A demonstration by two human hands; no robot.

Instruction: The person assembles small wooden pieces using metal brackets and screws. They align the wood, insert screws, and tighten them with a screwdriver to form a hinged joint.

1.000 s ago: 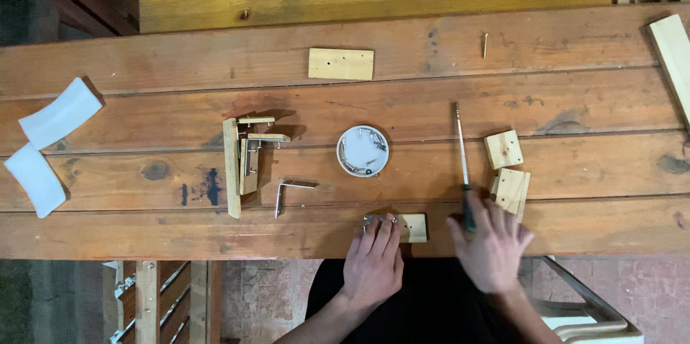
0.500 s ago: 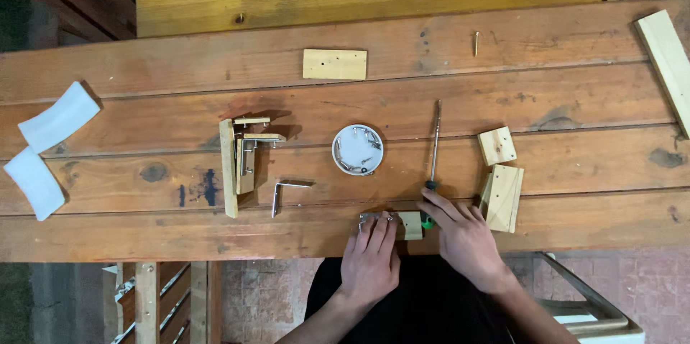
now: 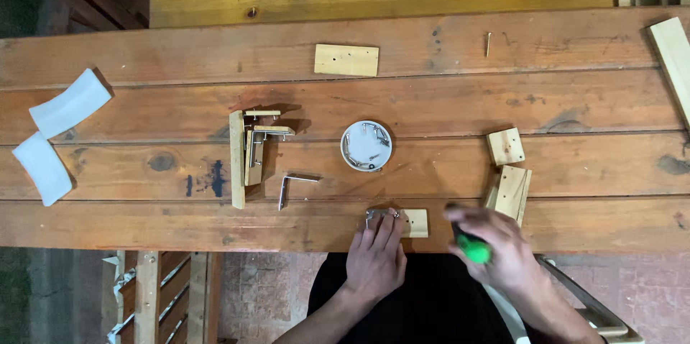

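A small wooden block (image 3: 415, 222) is lying at the table's (image 3: 144, 222) near edge, just at two o'clock from the left hand's (image 3: 375, 261) flattened fingers (image 3: 381, 229). The right hand (image 3: 499, 254), at three o'clock, is gripping a green-handled screwdriver (image 3: 471, 247). A white dish (image 3: 366, 145) of screws is sitting at twelve o'clock.

A: List items on the bench (image 3: 144, 236) away from the near edge.

B: Round white dish (image 3: 366, 145) with screws, centre. Partly built wooden assembly (image 3: 248, 153) at 9 o'clock of it; metal angle bracket (image 3: 291, 187) at 7 o'clock.

A: Further out?

B: Flat wooden plate (image 3: 346, 60) at 12 o'clock. Two wooden blocks (image 3: 507, 168) at 3 o'clock. Two white curved pieces (image 3: 56, 132) at the far 9 o'clock end. Single nail (image 3: 487, 43) at 1 o'clock.
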